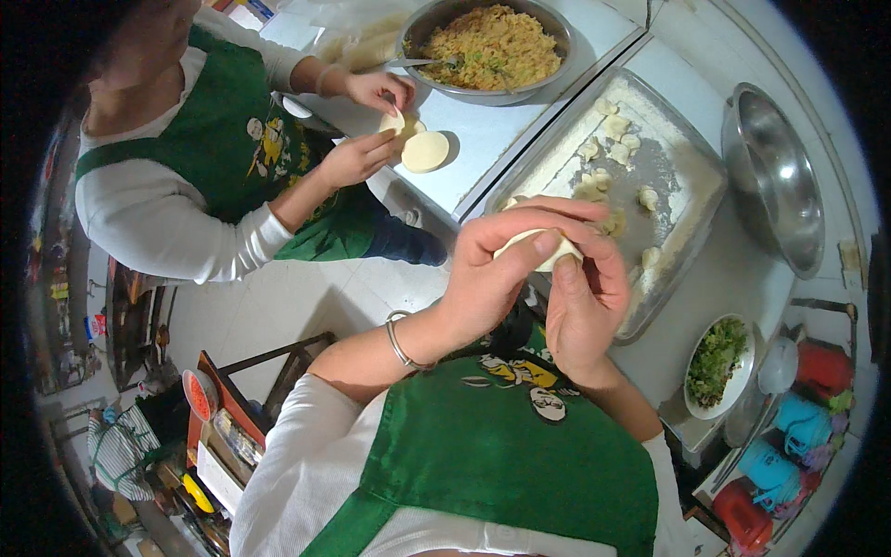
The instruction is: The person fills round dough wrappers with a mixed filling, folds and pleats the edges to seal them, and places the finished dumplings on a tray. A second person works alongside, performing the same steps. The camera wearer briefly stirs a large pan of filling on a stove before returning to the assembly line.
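In front of my green apron, both hands meet around a pale piece of dough (pixel 539 249), folded over, its edge between my thumbs and fingers. My left hand (pixel 487 268), with a metal bangle at the wrist, grips the dough from the left. From the right, my right hand (pixel 588 299) pinches the near edge with its thumb. Any filling inside is hidden. Just beyond my fingers lies a floured metal tray (pixel 679 257) with several small shaped dumplings (pixel 616 127) on it.
A co-worker (pixel 209 153) at the left handles dough beside flat round wrappers (pixel 425 152). A steel bowl of filling (pixel 487 49) stands at the far side. Right of the tray are an upturned-edge steel basin (pixel 773 181) and a white bowl of chopped greens (pixel 720 365).
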Demonstrator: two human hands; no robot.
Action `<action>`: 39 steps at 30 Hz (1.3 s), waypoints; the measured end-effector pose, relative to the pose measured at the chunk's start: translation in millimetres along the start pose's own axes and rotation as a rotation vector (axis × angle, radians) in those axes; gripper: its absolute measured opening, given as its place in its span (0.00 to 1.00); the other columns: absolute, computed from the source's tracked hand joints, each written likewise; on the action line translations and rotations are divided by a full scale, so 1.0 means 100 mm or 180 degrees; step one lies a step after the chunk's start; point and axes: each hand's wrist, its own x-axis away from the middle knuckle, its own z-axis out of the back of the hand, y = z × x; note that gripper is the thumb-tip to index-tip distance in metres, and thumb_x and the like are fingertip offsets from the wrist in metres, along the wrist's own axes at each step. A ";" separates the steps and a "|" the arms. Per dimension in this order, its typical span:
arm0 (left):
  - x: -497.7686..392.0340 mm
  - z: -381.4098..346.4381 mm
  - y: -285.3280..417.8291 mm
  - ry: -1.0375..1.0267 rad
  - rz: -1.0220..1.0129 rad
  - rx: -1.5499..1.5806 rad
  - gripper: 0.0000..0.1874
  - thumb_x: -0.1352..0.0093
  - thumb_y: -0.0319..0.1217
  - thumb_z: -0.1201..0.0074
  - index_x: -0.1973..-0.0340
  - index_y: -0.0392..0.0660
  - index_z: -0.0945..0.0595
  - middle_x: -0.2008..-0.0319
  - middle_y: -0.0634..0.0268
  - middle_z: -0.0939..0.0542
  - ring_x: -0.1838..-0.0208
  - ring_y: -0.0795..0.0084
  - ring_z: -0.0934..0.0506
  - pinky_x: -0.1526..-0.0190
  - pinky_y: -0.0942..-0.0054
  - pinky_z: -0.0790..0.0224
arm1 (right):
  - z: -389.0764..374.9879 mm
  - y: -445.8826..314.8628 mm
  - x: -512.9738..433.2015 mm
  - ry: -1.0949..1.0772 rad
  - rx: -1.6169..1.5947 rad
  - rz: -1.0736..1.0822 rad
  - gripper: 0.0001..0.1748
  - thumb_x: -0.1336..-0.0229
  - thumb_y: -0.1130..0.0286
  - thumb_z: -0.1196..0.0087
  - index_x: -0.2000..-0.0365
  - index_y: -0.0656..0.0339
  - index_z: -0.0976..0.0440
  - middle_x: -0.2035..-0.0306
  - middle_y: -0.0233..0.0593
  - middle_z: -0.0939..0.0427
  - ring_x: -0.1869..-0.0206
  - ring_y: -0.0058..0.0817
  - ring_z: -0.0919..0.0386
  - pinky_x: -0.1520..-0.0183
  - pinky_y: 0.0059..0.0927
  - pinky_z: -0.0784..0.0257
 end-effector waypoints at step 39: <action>-0.33 1.16 0.23 -0.0640 -0.0663 -0.0889 0.15 0.29 0.31 0.64 0.66 0.34 0.23 0.50 0.53 0.28 0.40 0.59 0.36 0.38 0.58 0.51 | -0.70 0.64 -0.58 -0.0601 0.0535 -0.1139 0.27 0.37 0.53 0.67 0.51 0.67 0.36 0.58 0.32 0.32 0.58 0.18 0.33 0.62 0.19 0.36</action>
